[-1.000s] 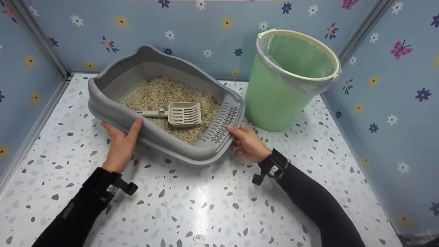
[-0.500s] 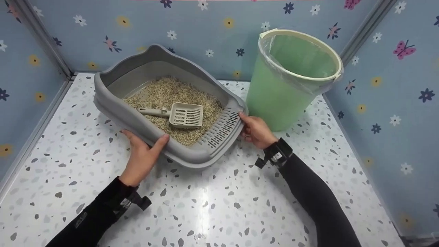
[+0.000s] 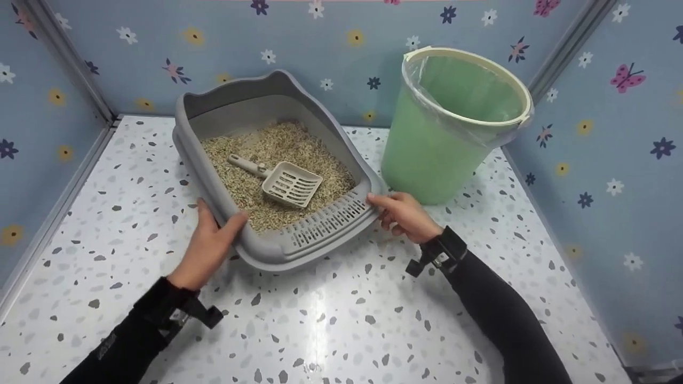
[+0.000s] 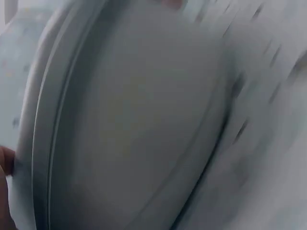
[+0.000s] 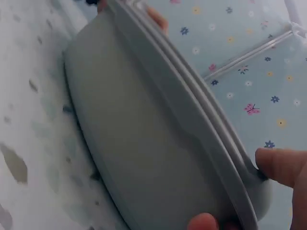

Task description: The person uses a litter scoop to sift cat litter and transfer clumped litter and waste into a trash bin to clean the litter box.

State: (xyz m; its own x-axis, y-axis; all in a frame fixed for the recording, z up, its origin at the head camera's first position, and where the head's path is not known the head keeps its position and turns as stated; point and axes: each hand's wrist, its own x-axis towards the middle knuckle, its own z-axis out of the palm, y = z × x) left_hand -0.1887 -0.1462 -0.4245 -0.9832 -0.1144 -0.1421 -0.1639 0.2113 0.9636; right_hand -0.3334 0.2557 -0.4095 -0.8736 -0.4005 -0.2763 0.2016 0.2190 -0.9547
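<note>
A grey cat litter box (image 3: 267,249) stands at an angle on the speckled surface, its slotted front edge toward me. Inside, a beige slotted litter scoop (image 3: 247,164) lies on tan granular litter (image 3: 333,165). My left hand (image 3: 205,245) grips the box's near left side, thumb over the rim and fingers along the outer wall. At the front right corner, my right hand (image 3: 410,216) pinches the rim, thumb on top and fingers below. The right wrist view shows its thumb (image 5: 280,165) on the lip. Blur softens the box wall (image 4: 139,115) in the left wrist view.
A pale green bin (image 3: 424,154) with a clear liner stands just right of the box, near my right hand. Flowered panels (image 3: 320,32) close off the back and both sides. The speckled white surface (image 3: 341,330) extends in front of the box.
The litter box has turned so its front edge faces more toward me, and its left end has shifted right. The scoop has turned with it. Both hands stay at the rim.
</note>
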